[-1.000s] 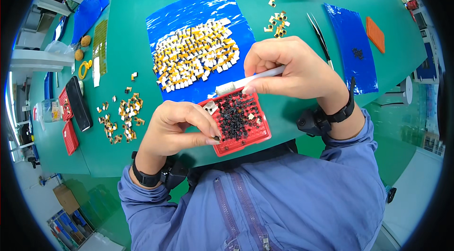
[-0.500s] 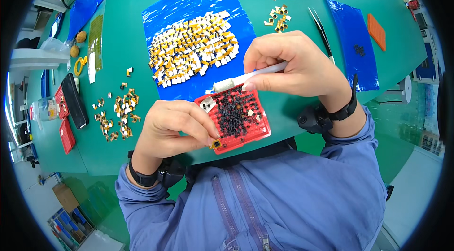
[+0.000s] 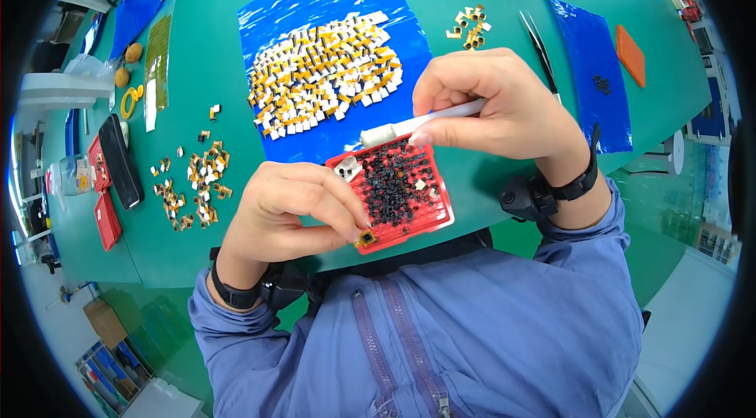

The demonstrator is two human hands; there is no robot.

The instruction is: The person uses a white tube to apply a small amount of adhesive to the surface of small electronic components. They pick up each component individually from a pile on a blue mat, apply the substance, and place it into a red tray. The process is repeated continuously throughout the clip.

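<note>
Between the thumb and fingertips of my left hand (image 3: 303, 205) is a small gold flex-circuit piece (image 3: 366, 238) with a black square on it, held over the near left corner of a red tray (image 3: 437, 217). Many tiny black parts (image 3: 390, 190) and a few white bits lie in that tray. My right hand (image 3: 496, 103) is closed round a white pen-like stick (image 3: 453, 111) with a thick wrapped end, which lies across the tray's far edge. The right thumb tip reaches over the tray; whether it touches a part there, I cannot tell.
Beyond the tray, a blue sheet (image 3: 315, 150) carries many white-and-gold pieces (image 3: 323, 72). Loose gold pieces (image 3: 206, 174) lie at left, others (image 3: 472, 24) at far right. Tweezers (image 3: 538, 44), a second blue sheet (image 3: 583, 56) and a black case (image 3: 120, 158) are on the green table.
The view has shifted slightly. Both hands keep their grips, the left on the gold piece and the right on the stick, with little movement over the tray.
</note>
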